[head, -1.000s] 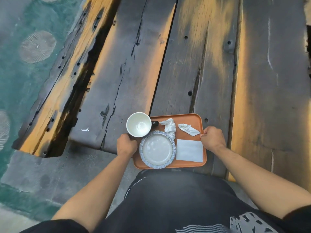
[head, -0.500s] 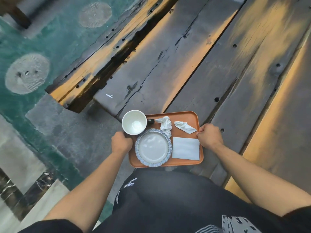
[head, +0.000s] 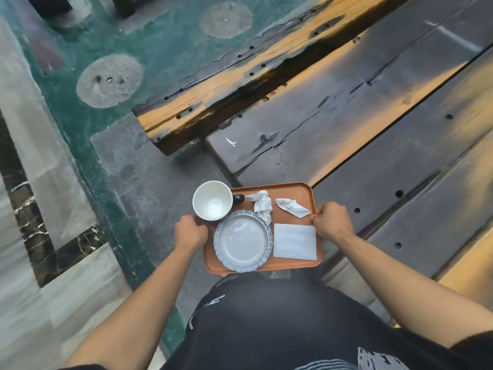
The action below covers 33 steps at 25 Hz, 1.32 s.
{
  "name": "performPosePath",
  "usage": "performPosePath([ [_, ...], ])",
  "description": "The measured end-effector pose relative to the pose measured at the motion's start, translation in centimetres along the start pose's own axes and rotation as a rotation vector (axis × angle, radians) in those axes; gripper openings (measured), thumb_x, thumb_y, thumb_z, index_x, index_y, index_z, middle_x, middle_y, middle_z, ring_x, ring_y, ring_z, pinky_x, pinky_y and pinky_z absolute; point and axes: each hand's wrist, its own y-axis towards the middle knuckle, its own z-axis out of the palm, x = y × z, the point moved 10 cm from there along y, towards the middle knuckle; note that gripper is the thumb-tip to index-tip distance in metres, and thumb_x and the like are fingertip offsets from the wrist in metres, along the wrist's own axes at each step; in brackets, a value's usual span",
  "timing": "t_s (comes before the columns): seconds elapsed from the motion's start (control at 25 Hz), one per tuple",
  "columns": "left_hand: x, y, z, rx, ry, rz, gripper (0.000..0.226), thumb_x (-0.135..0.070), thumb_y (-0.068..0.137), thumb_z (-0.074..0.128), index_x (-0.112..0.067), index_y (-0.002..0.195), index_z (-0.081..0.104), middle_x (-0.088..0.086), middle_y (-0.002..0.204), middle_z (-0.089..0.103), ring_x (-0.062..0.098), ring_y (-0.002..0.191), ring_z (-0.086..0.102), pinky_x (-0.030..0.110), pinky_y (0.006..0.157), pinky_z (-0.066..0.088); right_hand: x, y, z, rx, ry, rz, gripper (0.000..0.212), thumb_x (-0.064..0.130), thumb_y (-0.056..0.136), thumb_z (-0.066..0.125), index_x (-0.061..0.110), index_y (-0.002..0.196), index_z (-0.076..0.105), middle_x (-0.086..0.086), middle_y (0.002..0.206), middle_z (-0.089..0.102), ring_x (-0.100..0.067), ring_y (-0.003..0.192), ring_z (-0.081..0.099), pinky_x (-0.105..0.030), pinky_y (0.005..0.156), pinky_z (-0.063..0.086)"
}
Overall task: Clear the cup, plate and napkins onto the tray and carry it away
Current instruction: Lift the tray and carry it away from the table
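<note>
An orange tray [head: 298, 188] is held in front of my body, off the table. My left hand [head: 190, 233] grips its left edge and my right hand [head: 332, 220] grips its right edge. On the tray stand a white cup [head: 212, 200] with a dark handle at the back left and a white plate [head: 243, 241] with a blue rim in front. Two crumpled napkins [head: 262, 205] [head: 292, 206] lie at the back, and a flat folded napkin [head: 295, 241] lies at the front right.
A dark wooden plank table [head: 360, 108] with bolt holes and orange reflections stretches to the upper right, its corner just beyond the tray. A small white scrap [head: 231, 142] lies on it. Green and marble floor [head: 66, 156] spreads to the left.
The view has swung left and the table has slid toward the upper right. The tray has come off the table's edge and now hangs partly over the floor, both hands still gripping it.
</note>
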Motion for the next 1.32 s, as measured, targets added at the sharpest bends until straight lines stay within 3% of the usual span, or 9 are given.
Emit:
performPosePath([
  [0.12,2.4,1.3,-3.0,-0.032,-0.043,-0.031,0.016,0.000,0.079,0.054,-0.002,0.087,0.067,0.018,0.088,0.069,0.038,0.087,0.065,0.041,0.077,0.056,4.4,0.4,1.6,0.010,-0.044,-0.059,0.015,0.012,0.081,0.062,0.004,0.071,0.069,-0.011,0.070,0.069,-0.029,0.070,0.066,-0.040,0.062,0.059],
  [0.32,6.5,3.2,-7.4,-0.058,-0.105,-0.093,0.012,0.003,0.076,0.053,-0.003,0.073,0.064,0.011,0.071,0.064,0.035,0.077,0.065,0.035,0.066,0.048,11.6,0.9,4.2,0.011,-0.114,-0.137,0.013,0.014,0.080,0.063,0.007,0.069,0.065,-0.011,0.071,0.067,-0.029,0.070,0.062,-0.033,0.057,0.051],
  [0.68,14.7,7.7,-15.4,-0.130,-0.174,-0.199,0.015,-0.002,0.074,0.054,-0.009,0.073,0.068,0.011,0.075,0.068,0.035,0.078,0.064,0.034,0.068,0.049,23.9,0.4,10.4,0.024,-0.198,-0.218,0.015,0.019,0.084,0.067,0.013,0.070,0.066,-0.006,0.070,0.066,-0.024,0.068,0.063,-0.039,0.065,0.060],
  [0.88,18.9,9.5,-19.3,-0.165,-0.214,-0.258,0.015,-0.003,0.075,0.055,-0.011,0.074,0.068,0.010,0.077,0.067,0.032,0.078,0.062,0.031,0.067,0.045,30.3,0.0,13.7,0.045,-0.234,-0.273,0.014,0.017,0.083,0.069,0.016,0.069,0.067,-0.003,0.072,0.067,-0.015,0.066,0.059,-0.025,0.053,0.043],
  [1.12,22.8,11.6,-22.9,-0.214,-0.278,-0.349,0.013,-0.003,0.078,0.056,-0.012,0.073,0.064,0.010,0.078,0.065,0.029,0.074,0.058,0.031,0.066,0.043,37.6,-0.1,17.1,0.077,-0.273,-0.334,0.017,0.017,0.088,0.069,0.013,0.071,0.069,-0.005,0.068,0.068,-0.020,0.065,0.066,-0.035,0.060,0.061],
  [1.32,24.8,14.4,-25.8,-0.259,-0.329,-0.401,0.017,-0.002,0.077,0.055,-0.015,0.069,0.062,0.010,0.079,0.065,0.030,0.078,0.059,0.031,0.070,0.046,44.2,1.0,19.4,0.120,-0.285,-0.390,0.024,0.023,0.094,0.069,0.018,0.071,0.065,-0.001,0.068,0.067,-0.017,0.061,0.065,-0.021,0.046,0.043],
])
